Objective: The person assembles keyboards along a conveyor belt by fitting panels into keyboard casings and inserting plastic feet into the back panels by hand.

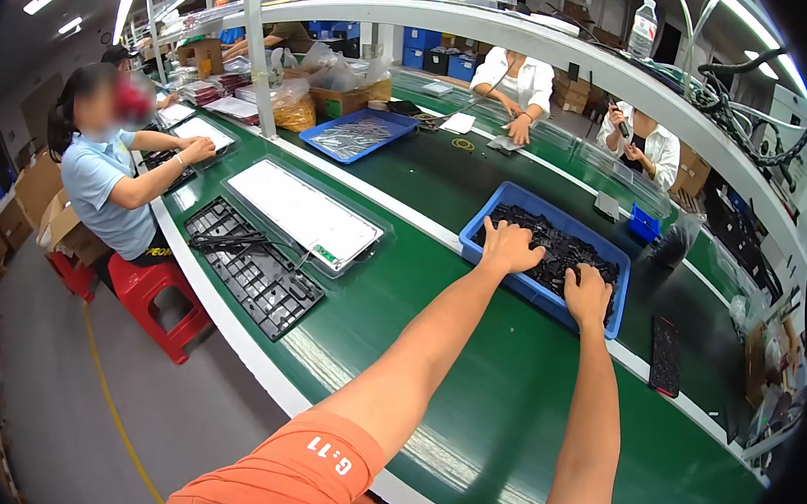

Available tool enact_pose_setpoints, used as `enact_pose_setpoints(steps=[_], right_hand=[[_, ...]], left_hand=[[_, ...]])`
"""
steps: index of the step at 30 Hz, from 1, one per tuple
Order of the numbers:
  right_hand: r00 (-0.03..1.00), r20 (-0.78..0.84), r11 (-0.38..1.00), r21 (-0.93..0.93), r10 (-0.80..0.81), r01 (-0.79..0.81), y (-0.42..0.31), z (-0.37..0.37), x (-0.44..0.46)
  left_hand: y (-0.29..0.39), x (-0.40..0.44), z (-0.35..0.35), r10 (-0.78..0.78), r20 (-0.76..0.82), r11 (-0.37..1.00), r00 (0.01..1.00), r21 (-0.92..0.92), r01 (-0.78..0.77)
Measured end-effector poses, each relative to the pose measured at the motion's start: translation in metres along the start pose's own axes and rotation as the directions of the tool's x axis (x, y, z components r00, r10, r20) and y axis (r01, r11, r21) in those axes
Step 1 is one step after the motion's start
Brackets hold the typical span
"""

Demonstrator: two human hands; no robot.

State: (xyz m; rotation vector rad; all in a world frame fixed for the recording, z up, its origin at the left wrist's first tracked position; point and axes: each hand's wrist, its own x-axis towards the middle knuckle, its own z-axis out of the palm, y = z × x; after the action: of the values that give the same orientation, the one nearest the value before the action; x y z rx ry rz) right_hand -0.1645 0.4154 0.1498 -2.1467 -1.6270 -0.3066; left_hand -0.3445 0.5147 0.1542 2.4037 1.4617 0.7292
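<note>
A blue tray (468,241) full of small black parts (558,242) stands across the green bench at the centre right. Over its left side is my left hand (511,248), fingers spread on or just above the parts. My right hand (588,293) reaches over the tray's near right edge, its fingers apart and touching the black parts. Whether a part lies under the fingertips cannot be made out. To the left, a black keyboard frame (253,268) with a cable lies beside a white panel (306,210) in a clear tray.
A co-worker (108,169) in light blue sits at the left on a red stool (164,303). Two people in white work across the bench. Another blue tray (358,138), a small blue bin (645,223) and a black slab (666,357) lie around. A shelf (500,22) spans overhead.
</note>
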Motion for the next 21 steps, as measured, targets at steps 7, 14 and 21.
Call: enact_pose_setpoints(steps=[7, 14, 21], right_hand=[[0.992, -0.123, 0.997, -0.069, -0.039, 0.031, 0.0, 0.007, -0.001], [0.999, 0.002, 0.997, -0.065, 0.043, -0.043, -0.013, -0.007, 0.0], [0.995, -0.011, 0.993, -0.059, 0.098, -0.098, -0.013, -0.011, -0.002]], left_hand=[[-0.003, 0.001, -0.001, -0.018, -0.032, 0.999, 0.999, 0.037, 0.019], [-0.004, -0.004, -0.017, 0.036, -0.084, 0.995, 0.996, -0.091, -0.044], [-0.01, -0.038, -0.045, 0.175, -0.324, 0.704, 0.93, -0.619, -0.348]])
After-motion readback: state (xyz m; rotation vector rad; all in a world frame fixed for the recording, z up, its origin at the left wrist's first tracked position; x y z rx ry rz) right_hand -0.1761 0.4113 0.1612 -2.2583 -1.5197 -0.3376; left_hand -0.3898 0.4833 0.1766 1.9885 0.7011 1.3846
